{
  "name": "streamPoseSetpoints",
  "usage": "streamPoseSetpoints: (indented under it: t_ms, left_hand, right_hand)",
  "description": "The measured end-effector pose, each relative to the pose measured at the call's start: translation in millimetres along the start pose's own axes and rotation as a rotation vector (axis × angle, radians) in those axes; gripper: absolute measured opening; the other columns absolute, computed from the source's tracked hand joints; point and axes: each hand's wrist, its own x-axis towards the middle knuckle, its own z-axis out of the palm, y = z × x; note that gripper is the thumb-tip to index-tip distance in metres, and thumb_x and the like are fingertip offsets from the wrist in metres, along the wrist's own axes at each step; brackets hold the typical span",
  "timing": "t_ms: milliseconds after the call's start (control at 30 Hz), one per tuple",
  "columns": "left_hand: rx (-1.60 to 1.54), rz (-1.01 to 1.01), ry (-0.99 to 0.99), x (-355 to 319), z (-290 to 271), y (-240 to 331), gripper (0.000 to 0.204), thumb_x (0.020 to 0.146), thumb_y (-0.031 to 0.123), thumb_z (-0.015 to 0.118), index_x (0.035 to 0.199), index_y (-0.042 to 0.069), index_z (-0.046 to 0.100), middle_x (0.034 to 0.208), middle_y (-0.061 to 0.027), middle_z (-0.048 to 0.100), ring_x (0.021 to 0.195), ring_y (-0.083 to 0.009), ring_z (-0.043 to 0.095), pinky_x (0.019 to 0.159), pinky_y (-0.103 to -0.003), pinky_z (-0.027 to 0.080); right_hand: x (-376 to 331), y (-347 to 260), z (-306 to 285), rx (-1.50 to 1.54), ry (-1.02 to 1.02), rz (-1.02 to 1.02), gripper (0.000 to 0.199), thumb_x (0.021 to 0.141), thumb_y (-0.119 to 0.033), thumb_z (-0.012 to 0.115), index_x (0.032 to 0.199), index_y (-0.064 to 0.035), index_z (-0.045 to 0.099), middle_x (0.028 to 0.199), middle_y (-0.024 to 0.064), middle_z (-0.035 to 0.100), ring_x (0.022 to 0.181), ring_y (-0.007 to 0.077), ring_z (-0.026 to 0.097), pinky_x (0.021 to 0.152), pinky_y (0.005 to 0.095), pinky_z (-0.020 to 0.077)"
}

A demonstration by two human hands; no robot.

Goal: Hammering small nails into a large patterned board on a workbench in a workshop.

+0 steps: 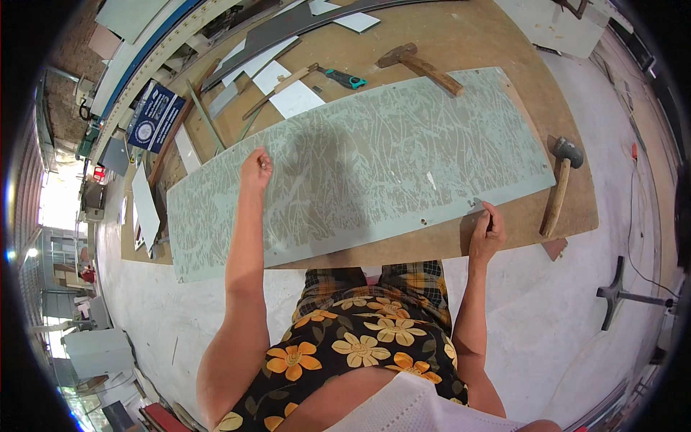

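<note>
A long pale green panel (403, 144) with a grey-brown plant-like pattern lies at a slant across the table. Small dark spots, perhaps holes or fasteners, dot its edge. Above its left part is my left hand (257, 169), fingers curled closed; anything inside them is hidden. My right hand (488, 232) is at the panel's near edge toward the right, fingers bent together in a pinch, with a small dark spot (475, 204) close to the fingertips. What it pinches, if anything, is too small to name.
A wooden-handled hammer (432, 73) touches the panel's far edge. A mallet (556, 189) lies right of it. Beyond are a teal-and-black handled tool (342, 77), white offcuts (296, 99) and dark strips. A blue box (155, 117) stands left; a black stand leg (614, 294) is on the floor right.
</note>
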Motion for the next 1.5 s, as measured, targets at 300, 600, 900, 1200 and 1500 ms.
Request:
streamPoseSetpoints:
  t_ms: [300, 600, 900, 1200, 1500]
  left_hand:
    - [1.201, 0.71, -0.042, 29, 99, -37, 0.021, 0.083, 0.022, 0.073, 0.094, 0.006, 0.064, 0.064, -0.0039, 0.062, 0.053, -0.0155, 0.056, 0.054, -0.033, 0.046]
    - [1.504, 0.976, 0.017, 58, 91, -66, 0.018, 0.084, 0.018, 0.069, 0.092, 0.005, 0.06, 0.084, -0.017, 0.067, 0.079, -0.0372, 0.066, 0.072, -0.046, 0.05]
    - [0.995, 0.811, 0.034, 132, 55, -34, 0.023, 0.091, 0.019, 0.049, 0.085, -0.002, 0.059, 0.076, -0.0183, 0.064, 0.066, -0.0314, 0.06, 0.059, -0.044, 0.048]
    - [0.141, -0.098, -0.161, 77, 170, -66, 0.012, 0.091, 0.018, 0.059, 0.084, 0.009, 0.054, 0.061, 0.0023, 0.043, 0.05, -0.0108, 0.039, 0.045, -0.025, 0.031]
    - [0.389, -0.285, -0.455, -18, 198, -114, 0.012, 0.092, 0.013, 0.061, 0.102, 0.007, 0.058, 0.066, 0.0026, 0.046, 0.052, -0.0089, 0.042, 0.047, -0.025, 0.033]
  right_hand:
    - [-1, 11, 1, -0.004, -0.03, 0.11, 0.02, 0.092, 0.0, 0.053, 0.105, -0.0019, 0.069, 0.087, 0.0072, 0.065, 0.071, 0.0133, 0.057, 0.065, 0.0264, 0.0464]
    - [-2, -2, -2, -0.001, 0.026, 0.067, 0.019, 0.09, -0.001, 0.057, 0.103, -0.0071, 0.07, 0.079, 0.0074, 0.06, 0.065, 0.0157, 0.057, 0.061, 0.028, 0.0453]
    - [3, -13, 0, 0.04, 0.057, 0.062, 0.018, 0.085, -0.004, 0.061, 0.098, -0.0098, 0.072, 0.076, 0.0103, 0.062, 0.063, 0.0241, 0.06, 0.06, 0.0332, 0.0471]
    - [7, -14, -11, -0.036, 0.015, 0.121, 0.019, 0.084, -0.005, 0.06, 0.099, -0.0109, 0.071, 0.08, 0.0106, 0.065, 0.064, 0.027, 0.062, 0.059, 0.0357, 0.0475]
    - [4, -15, -6, -0.04, -0.02, 0.123, 0.02, 0.084, -0.005, 0.059, 0.099, -0.0099, 0.071, 0.082, 0.0115, 0.066, 0.068, 0.027, 0.063, 0.063, 0.0352, 0.0494]
